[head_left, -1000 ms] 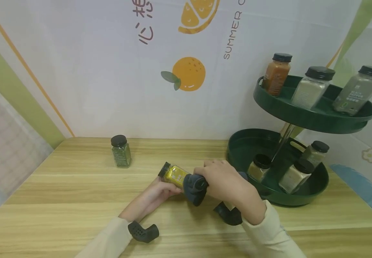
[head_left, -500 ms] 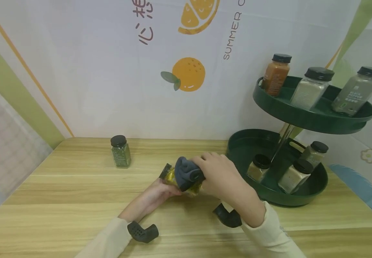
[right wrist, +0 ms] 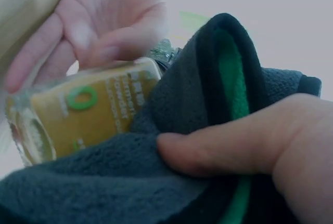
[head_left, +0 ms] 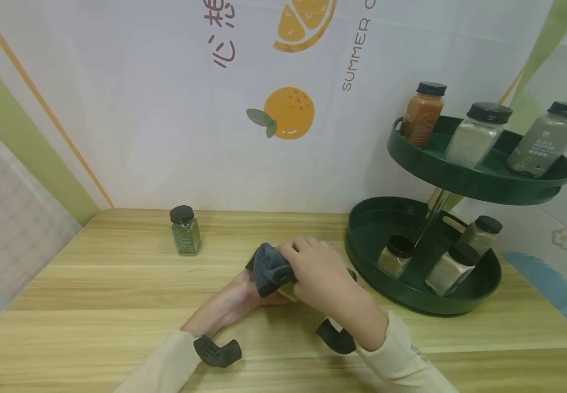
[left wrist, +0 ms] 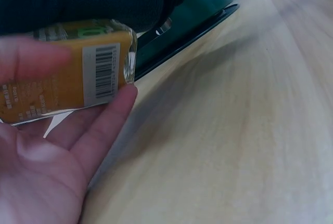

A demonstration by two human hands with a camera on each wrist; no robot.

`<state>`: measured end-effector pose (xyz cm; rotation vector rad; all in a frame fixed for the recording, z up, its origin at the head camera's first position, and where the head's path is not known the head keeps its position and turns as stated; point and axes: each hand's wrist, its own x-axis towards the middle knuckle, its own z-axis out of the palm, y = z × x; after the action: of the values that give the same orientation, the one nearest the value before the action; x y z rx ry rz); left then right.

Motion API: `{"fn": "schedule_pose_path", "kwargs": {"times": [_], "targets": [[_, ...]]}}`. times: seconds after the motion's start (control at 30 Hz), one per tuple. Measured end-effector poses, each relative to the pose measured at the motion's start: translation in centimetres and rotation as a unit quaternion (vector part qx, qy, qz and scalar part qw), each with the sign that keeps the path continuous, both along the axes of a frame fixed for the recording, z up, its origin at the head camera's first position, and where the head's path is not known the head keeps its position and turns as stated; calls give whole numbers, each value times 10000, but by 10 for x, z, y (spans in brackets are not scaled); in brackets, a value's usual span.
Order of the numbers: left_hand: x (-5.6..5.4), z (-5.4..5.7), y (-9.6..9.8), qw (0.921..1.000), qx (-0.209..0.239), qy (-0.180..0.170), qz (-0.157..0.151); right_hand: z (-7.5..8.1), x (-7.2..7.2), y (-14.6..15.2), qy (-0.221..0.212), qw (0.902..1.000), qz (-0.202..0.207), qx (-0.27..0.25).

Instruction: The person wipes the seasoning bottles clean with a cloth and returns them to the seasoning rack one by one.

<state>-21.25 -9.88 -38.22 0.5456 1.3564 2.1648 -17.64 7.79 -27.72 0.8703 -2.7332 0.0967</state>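
My left hand holds a turmeric powder jar lying tilted on its side, thumb on one face and fingers beneath. The jar's yellow contents, barcode and glass base show in the left wrist view. In my right hand is a bunched dark grey cloth with black edging and a green inner side. That cloth lies against the jar, covering most of it in the head view; only part of the dark lid shows past it. The right thumb presses into the folds in the right wrist view.
A green herb jar stands at the table's back left. On the right is a two-tier dark green rack with spice jars on both tiers, its lower tray near my right hand. A printed cloth hangs behind the wooden table.
My right hand has moved the cloth leftward and up along the jar from its base end toward the lid, hiding more of it. The left hand stays in about the same place.
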Motion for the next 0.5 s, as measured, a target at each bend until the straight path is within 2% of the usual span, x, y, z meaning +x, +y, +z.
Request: {"fn": "schedule_pose_path", "kwargs": {"times": [0.1, 0.3, 0.4, 0.5], "targets": [[1, 0, -1, 9998, 135, 109, -10, -2, -1, -1, 4, 10000, 2, -63], [1, -6, -5, 9993, -254, 202, 167, 0, 1, -1, -126, 9992, 170, -335], [2, -7, -6, 9990, -366, 153, 209, 1, 3, -3, -152, 9991, 198, -335], [4, -4, -6, 9989, -317, -62, 325, 2, 3, -2, -258, 9993, 98, -241]]}}
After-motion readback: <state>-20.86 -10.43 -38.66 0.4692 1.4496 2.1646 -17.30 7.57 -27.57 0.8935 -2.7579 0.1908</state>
